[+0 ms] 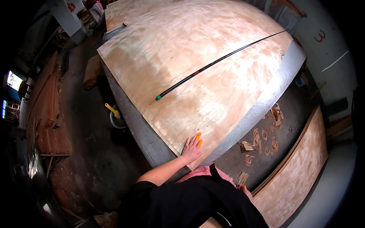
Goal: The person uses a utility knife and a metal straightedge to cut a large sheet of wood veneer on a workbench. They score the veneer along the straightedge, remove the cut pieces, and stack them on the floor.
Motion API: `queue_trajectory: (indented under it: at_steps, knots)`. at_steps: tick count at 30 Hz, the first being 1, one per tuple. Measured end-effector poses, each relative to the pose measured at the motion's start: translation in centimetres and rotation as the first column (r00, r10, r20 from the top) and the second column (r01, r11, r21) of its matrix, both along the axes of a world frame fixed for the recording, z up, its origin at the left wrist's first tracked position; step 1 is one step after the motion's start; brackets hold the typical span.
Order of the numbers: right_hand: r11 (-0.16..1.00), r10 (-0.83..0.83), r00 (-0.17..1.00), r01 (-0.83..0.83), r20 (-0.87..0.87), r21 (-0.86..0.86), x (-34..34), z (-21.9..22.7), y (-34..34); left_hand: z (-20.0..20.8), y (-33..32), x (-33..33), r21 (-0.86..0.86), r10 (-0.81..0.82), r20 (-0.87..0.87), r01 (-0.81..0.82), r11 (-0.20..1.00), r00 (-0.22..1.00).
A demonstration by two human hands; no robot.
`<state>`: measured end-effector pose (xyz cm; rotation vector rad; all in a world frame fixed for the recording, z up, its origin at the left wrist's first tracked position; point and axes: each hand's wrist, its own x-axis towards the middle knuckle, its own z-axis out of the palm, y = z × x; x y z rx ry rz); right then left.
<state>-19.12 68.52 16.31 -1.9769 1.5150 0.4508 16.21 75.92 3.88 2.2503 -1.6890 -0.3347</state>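
My left hand [191, 150] lies flat near the close corner of a large, thin wood veneer sheet [182, 117], fingers spread. Two of its fingers wear orange finger covers [198, 137]. Low at my right side, my right hand [246, 192] shows only in part beside my black top. Its fingers look curled, with a small dark thing at them that I cannot make out. Across the sheet, beyond my left hand, rests a long black tapering rod [197, 71] with a green end cap.
The sheet covers most of a grey metal-topped table [243, 131]. Left of it stands a bucket [116, 122] with a yellow-handled tool [112, 110]. Veneer scraps [256, 137] litter the floor at right, near a stack of veneer sheets [296, 171]. Reddish wood sheets [47, 102] lie far left.
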Motion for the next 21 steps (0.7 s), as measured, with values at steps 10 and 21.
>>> queue_trajectory:
  at_steps: [10,21]
  knots:
    - [0.900,-0.432,0.839,0.377,0.331,0.219,-8.7,-8.4,1.3,-0.7,-0.4,-0.4,-0.021,0.009,-0.006,-0.010,1.000,1.000]
    - [0.430,-0.903,0.380,0.786,0.201,0.445,-6.3,-1.2,3.7,-0.4,-0.1,-1.1,0.009,0.009,-0.046,-0.008,1.000,0.999]
